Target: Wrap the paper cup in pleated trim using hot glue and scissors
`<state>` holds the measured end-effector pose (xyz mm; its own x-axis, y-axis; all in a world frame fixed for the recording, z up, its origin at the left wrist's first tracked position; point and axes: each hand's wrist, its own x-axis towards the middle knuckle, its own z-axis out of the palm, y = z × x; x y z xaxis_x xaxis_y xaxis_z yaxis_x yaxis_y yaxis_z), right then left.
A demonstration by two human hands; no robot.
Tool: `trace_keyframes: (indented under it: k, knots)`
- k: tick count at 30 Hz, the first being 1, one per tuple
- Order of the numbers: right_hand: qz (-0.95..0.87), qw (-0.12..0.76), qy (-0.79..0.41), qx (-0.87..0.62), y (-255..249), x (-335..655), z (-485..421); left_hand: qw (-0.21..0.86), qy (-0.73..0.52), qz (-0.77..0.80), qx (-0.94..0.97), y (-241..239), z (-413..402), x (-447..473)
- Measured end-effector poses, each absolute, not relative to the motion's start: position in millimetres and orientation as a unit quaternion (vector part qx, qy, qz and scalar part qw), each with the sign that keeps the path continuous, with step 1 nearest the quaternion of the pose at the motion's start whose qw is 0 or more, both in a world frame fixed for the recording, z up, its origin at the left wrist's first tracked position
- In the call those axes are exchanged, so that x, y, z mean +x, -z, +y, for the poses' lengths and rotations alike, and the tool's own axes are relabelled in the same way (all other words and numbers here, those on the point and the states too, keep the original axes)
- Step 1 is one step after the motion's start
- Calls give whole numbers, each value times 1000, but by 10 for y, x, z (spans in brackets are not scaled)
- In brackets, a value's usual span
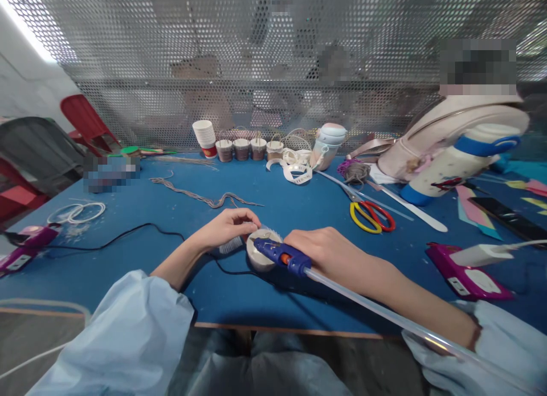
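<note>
A perforated metal screen is spanning the back, and a blue table is stretching in front of it. On the right, a pale bag is leaning behind a bottle with a blue cap. The right hand is closing around a blue glue gun, whose long clear glue stick is trailing back beside the forearm. The left hand is bending its fingers at the far left rim of a small pale cup (whether it is pinching anything, I cannot tell). Scissors with yellow and red handles are lying open beyond the right hand. Near the screen, a tumbler is standing to the right of a stack of paper cups, and a row of little cups is lining up between them. The small pale cup is sitting between the two hands, near the table's front edge, with the gun's nozzle pointing over its top; contact is not showing clearly. Thin grey yarn is winding across the table past the left hand.
</note>
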<state>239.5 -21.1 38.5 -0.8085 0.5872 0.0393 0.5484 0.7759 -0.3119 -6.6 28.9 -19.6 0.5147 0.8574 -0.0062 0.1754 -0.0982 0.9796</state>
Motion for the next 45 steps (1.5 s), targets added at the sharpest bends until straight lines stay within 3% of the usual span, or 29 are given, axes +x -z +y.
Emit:
trace_keyframes:
  k: [29,45]
  knots:
    - [-922,158,-137,-325,-20,2425,-269,565,-329,393,647,239,305,-39]
    - [-846,162,-320,-395,-66,2389,-286,575,-326,380,647,221,292,-40]
